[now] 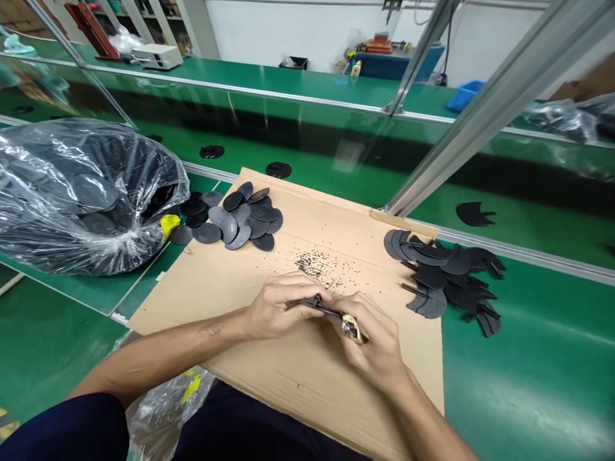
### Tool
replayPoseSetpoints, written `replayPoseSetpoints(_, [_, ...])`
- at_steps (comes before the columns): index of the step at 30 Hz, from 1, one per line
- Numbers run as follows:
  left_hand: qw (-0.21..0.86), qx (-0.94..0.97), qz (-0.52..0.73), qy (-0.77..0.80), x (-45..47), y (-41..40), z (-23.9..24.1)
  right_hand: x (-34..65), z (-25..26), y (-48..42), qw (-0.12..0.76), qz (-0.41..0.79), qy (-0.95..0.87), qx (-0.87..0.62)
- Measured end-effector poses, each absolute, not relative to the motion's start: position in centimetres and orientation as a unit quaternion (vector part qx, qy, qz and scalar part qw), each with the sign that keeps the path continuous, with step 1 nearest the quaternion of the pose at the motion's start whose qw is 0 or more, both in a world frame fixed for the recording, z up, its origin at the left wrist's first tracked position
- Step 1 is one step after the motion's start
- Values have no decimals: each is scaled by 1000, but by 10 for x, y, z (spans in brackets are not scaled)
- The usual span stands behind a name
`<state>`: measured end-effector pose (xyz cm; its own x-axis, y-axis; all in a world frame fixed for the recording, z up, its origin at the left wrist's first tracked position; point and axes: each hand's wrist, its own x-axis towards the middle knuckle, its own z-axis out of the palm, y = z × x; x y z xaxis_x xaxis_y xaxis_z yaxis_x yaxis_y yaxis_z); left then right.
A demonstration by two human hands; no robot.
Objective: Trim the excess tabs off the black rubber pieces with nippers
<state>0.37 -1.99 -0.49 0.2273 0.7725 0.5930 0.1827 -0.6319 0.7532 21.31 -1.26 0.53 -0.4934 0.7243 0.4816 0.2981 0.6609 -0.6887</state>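
Observation:
My left hand [276,307] is closed on a thin black plastic disc [314,302], held edge-on over a cardboard sheet [230,288]. My right hand [377,339] is closed round a small cutting tool [353,328] with a pale handle, its tip against the disc's edge. Tiny black trimmings [317,266] lie scattered on the cardboard just beyond my hands. A pile of round dark discs [240,218] sits at the cardboard's far left. A heap of black discs with tabs sticking out [446,275] lies at the right edge.
A big clear plastic bag [81,192] full of black parts rests on the green bench [528,371] at left. Slanted metal frame bars [480,109] rise at right. Single black discs [473,213] lie on the far belt. Another plastic bag [163,410] sits by my lap.

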Motion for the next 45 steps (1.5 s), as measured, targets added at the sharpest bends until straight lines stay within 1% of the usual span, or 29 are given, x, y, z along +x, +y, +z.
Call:
replayPoseSetpoints(8, [273, 724, 533, 342, 0, -20, -1, 209, 9, -12, 395, 322, -800, -316])
replayPoseSetpoints(12, [287, 730, 515, 345, 1, -17, 0, 209, 9, -11, 399, 320, -797, -320])
replayPoseSetpoints(21, [395, 688, 513, 328, 1, -17, -5, 209, 12, -11, 408, 316, -796, -315])
replayPoseSetpoints(27, [524, 549, 507, 408, -4, -12, -4, 213, 21, -6, 460, 272, -729, -428])
replayPoseSetpoints(29, [554, 531, 502, 399, -7, -9, -5, 215, 21, -3, 440, 244, -750, -430])
replayPoseSetpoints(32, [581, 542, 484, 368, -13, -5, -4, 217, 17, -1, 385, 184, -819, -384])
replayPoseSetpoints(37, [600, 588, 417, 348, -19, -2, 3, 217, 7, -1, 332, 102, -879, -328])
replayPoseSetpoints(45, [618, 596, 400, 322, -18, -4, 8, 219, 7, -1, 306, 98, -894, -311])
